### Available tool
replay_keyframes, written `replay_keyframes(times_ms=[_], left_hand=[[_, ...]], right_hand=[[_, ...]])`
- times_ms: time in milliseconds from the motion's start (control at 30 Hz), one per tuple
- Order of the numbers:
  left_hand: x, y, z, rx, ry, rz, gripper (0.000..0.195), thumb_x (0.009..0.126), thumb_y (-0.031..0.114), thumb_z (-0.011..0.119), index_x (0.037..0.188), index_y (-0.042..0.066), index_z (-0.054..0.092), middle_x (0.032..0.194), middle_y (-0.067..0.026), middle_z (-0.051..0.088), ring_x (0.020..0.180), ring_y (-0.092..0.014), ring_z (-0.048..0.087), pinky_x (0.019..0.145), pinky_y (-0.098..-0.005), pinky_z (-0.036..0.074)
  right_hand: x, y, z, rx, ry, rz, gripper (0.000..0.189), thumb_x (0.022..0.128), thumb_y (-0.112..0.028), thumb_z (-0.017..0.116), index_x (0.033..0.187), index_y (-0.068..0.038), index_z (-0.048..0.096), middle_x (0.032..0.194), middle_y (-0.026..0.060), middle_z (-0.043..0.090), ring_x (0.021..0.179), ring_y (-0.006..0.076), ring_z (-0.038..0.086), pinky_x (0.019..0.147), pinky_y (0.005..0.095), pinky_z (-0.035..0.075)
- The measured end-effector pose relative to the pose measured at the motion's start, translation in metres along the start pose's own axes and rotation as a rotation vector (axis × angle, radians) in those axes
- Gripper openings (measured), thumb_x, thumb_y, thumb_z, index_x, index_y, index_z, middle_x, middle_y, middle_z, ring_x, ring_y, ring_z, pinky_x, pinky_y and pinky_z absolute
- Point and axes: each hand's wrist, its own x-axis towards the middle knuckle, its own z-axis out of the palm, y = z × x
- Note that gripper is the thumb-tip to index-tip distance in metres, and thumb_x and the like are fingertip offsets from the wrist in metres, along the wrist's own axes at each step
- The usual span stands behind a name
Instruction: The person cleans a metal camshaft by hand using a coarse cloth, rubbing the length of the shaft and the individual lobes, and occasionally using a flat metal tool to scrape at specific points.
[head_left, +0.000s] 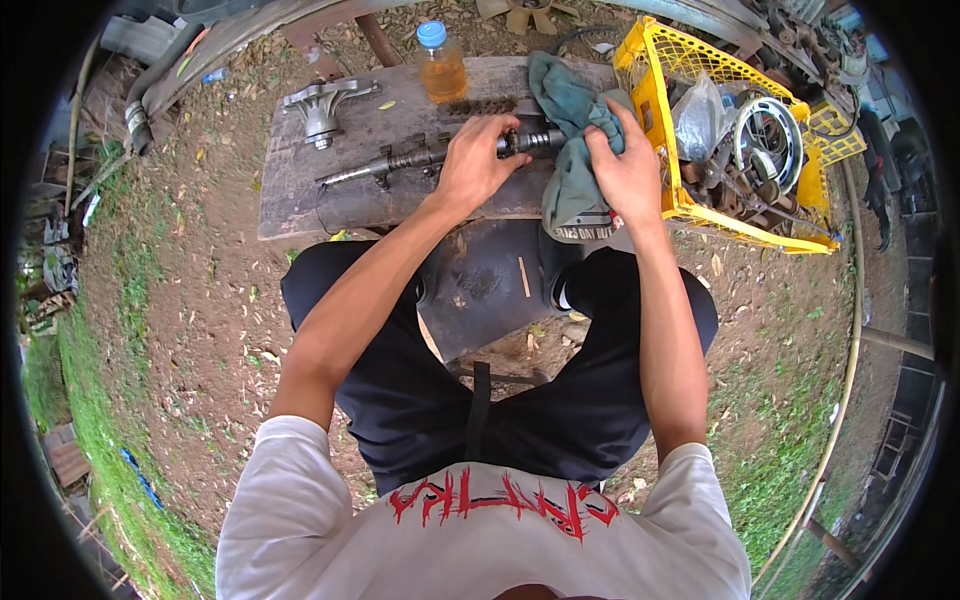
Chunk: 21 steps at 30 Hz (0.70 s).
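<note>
A long metal shaft assembly with springs and forks (420, 156) lies across a worn wooden board (289, 202). My left hand (480, 161) grips it near its right part, thumb and fingers around a ring-like section. My right hand (622, 161) holds a green cloth (574, 176), bunched over or beside the shaft's right end, which the cloth hides. Another cloth or garment with printed lettering (592, 226) shows beneath the green one. At the board's left stands a grey cast metal part (322, 112). Behind the shaft is a clear bottle of amber liquid with a blue cap (442, 67).
A yellow plastic crate (679, 199) of metal parts, a ring and a plastic bag stands against the board's right end. A dark sheet (480, 281) bearing a thin wooden stick (524, 277) lies below the board, between my legs. A fan-like part (519, 16) lies beyond the board.
</note>
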Motion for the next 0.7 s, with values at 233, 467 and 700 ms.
replay_keyframes(times_ms=[233,467,700], left_hand=[[-0.015,-0.016,0.014,-0.195,0.111,0.063,0.055,0.078,-0.002,0.077,0.124,0.001,0.047,0.113,-0.0198,0.067,0.110,-0.036,0.067,0.094,-0.0432,0.053],[-0.017,-0.024,0.019,-0.115,0.157,0.084,0.048,0.081,-0.011,0.064,0.124,-0.002,0.044,0.117,-0.0229,0.066,0.114,-0.040,0.066,0.095,-0.0435,0.052],[-0.007,-0.008,0.009,-0.054,0.053,-0.025,0.058,0.084,0.005,0.073,0.126,0.003,0.034,0.117,-0.0237,0.069,0.111,-0.038,0.068,0.094,-0.0434,0.052]], right_hand=[[-0.021,0.000,0.043,-0.055,-0.260,-0.078,0.061,0.097,-0.035,0.061,0.151,-0.012,0.045,0.116,0.0340,0.059,0.118,0.0511,0.055,0.103,0.0496,0.046],[-0.018,-0.007,0.088,-0.357,-0.084,-0.212,0.038,0.100,-0.034,0.057,0.121,-0.003,0.058,0.098,0.0315,0.062,0.088,0.0504,0.064,0.075,0.0552,0.055],[0.024,-0.002,0.085,-0.078,0.131,0.098,0.046,0.103,-0.040,0.053,0.114,0.004,0.059,0.093,0.0337,0.069,0.092,0.0496,0.069,0.083,0.0570,0.053]])
